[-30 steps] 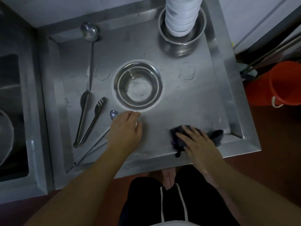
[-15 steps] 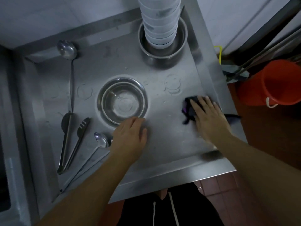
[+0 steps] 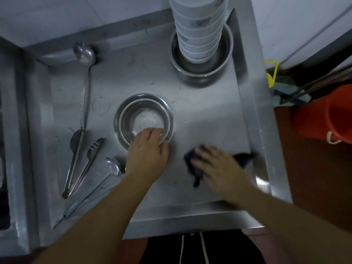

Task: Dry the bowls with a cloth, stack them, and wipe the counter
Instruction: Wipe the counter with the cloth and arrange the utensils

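- A steel counter (image 3: 209, 115) with a raised rim holds everything.
- A tall stack of white bowls (image 3: 198, 29) stands in a steel pot (image 3: 224, 60), behind the steel bowl (image 3: 143, 119) at the counter's middle.
- The left hand (image 3: 147, 155) grips that bowl's near rim.
- The right hand (image 3: 219, 168), fingers flat, presses a dark cloth (image 3: 190, 161) on the counter, right of the bowl.
- Tongs (image 3: 82, 164) and a ladle (image 3: 84, 54) lie left of the bowl.

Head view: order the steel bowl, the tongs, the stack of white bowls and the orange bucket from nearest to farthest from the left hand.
From the left hand:
1. Steel bowl, at its fingertips.
2. Tongs, to its left on the counter.
3. Stack of white bowls, at the back right.
4. Orange bucket, on the floor, far right.
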A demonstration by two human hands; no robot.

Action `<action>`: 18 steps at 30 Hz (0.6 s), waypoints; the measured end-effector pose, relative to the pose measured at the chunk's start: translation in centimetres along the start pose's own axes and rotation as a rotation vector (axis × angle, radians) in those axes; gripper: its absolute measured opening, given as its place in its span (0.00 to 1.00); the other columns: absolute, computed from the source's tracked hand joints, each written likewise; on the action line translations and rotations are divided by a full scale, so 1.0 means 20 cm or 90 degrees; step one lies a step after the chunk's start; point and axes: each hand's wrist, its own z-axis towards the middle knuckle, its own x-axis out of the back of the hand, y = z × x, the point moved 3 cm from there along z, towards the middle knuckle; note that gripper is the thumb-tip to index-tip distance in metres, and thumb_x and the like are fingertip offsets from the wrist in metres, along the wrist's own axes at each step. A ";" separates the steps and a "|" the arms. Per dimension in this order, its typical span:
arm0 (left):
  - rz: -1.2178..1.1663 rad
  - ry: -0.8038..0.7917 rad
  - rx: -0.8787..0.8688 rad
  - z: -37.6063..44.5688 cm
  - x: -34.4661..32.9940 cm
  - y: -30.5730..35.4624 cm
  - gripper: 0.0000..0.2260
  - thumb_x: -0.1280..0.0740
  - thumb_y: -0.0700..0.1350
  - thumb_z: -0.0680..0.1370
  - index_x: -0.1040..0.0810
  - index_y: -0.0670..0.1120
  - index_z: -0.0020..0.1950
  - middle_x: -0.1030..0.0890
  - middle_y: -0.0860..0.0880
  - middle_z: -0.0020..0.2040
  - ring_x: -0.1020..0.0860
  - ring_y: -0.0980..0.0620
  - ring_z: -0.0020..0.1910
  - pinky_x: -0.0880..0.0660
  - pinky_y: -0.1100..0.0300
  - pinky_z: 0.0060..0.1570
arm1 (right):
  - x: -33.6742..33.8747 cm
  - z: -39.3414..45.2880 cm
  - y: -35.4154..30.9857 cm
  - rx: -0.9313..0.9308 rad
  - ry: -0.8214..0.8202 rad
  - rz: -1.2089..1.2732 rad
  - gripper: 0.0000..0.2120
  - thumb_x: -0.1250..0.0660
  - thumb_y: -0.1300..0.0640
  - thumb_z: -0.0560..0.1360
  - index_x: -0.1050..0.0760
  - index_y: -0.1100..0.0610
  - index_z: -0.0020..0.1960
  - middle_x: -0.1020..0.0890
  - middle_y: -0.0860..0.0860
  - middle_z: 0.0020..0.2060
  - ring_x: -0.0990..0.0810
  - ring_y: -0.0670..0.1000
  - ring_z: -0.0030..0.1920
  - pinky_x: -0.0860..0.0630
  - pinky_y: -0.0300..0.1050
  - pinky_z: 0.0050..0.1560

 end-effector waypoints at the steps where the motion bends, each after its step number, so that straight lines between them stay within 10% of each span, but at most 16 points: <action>1: 0.002 -0.006 0.004 0.00 0.00 0.02 0.17 0.34 0.45 0.83 0.22 0.44 0.71 0.20 0.43 0.66 0.23 0.40 0.65 0.26 0.44 0.64 | -0.04 -0.13 -0.06 0.053 -0.041 -0.006 0.26 0.34 0.49 0.78 0.27 0.48 0.76 0.31 0.52 0.80 0.33 0.61 0.79 0.38 0.63 0.77; 7: 0.009 -0.017 0.026 0.00 0.03 0.09 0.17 0.35 0.46 0.84 0.23 0.44 0.71 0.21 0.44 0.67 0.24 0.41 0.66 0.26 0.44 0.65 | 0.04 -0.09 0.09 0.141 -0.065 -0.038 0.26 0.35 0.52 0.77 0.26 0.48 0.75 0.28 0.52 0.78 0.29 0.59 0.77 0.38 0.58 0.77; 15: 0.014 0.009 0.049 0.03 0.08 0.00 0.18 0.35 0.48 0.84 0.23 0.46 0.73 0.21 0.45 0.68 0.24 0.43 0.67 0.27 0.46 0.67 | 0.31 0.74 0.30 -0.392 0.206 0.054 0.28 0.37 0.54 0.82 0.35 0.52 0.81 0.34 0.57 0.81 0.39 0.61 0.81 0.42 0.57 0.80; 18: 0.010 0.025 0.063 0.07 0.09 -0.06 0.17 0.34 0.48 0.83 0.23 0.46 0.71 0.21 0.45 0.67 0.23 0.42 0.66 0.27 0.47 0.64 | 0.23 0.79 0.15 -0.191 0.143 0.021 0.28 0.36 0.53 0.80 0.32 0.53 0.80 0.32 0.57 0.79 0.35 0.62 0.79 0.39 0.58 0.79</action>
